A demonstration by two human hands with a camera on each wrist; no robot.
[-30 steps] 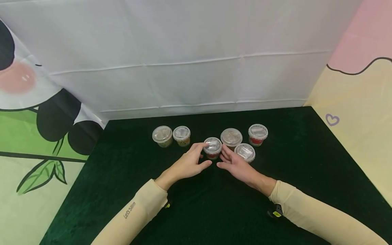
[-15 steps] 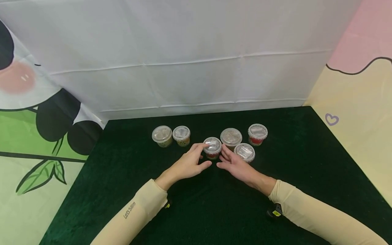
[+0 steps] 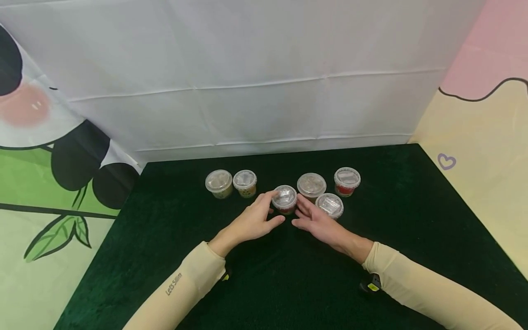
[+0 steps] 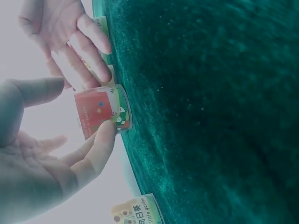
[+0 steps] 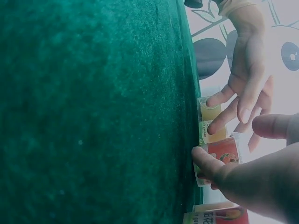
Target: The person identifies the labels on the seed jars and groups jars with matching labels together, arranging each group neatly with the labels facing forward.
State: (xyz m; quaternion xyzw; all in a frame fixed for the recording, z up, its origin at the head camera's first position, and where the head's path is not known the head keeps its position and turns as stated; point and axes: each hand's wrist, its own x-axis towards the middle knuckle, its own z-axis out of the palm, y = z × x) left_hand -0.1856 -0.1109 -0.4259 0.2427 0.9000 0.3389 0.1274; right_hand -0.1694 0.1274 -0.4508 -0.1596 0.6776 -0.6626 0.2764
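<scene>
Centrally on the dark green cloth (image 3: 288, 284) stands a small lidded cup with a red label (image 3: 284, 200), and all positions below are given relative to it. The left hand (image 3: 253, 221) lies just to its left, fingers loosely spread; the left wrist view shows a fingertip (image 4: 106, 135) touching the cup's (image 4: 103, 111) lower wall, the thumb arched above it without closing. The right hand (image 3: 315, 221) lies just to the cup's right, fingers extended and relaxed; from the right wrist view one fingertip (image 5: 202, 158) meets the cup's (image 5: 219, 158) base. Neither hand is wrapped round the cup; it stands upright on the cloth, lid on. Just right of the cup and slightly nearer the person sits a clear-lidded cup (image 3: 329, 205), partly behind the right hand's fingers. Behind and to the right stands a cup with a pale lid (image 3: 311, 184), and farther right another red-labelled cup (image 3: 347, 180). To the left and behind, well apart from the cup, two yellow-labelled cups (image 3: 231, 183) stand side by side. A white backdrop (image 3: 264, 78) rises behind the cloth.
</scene>
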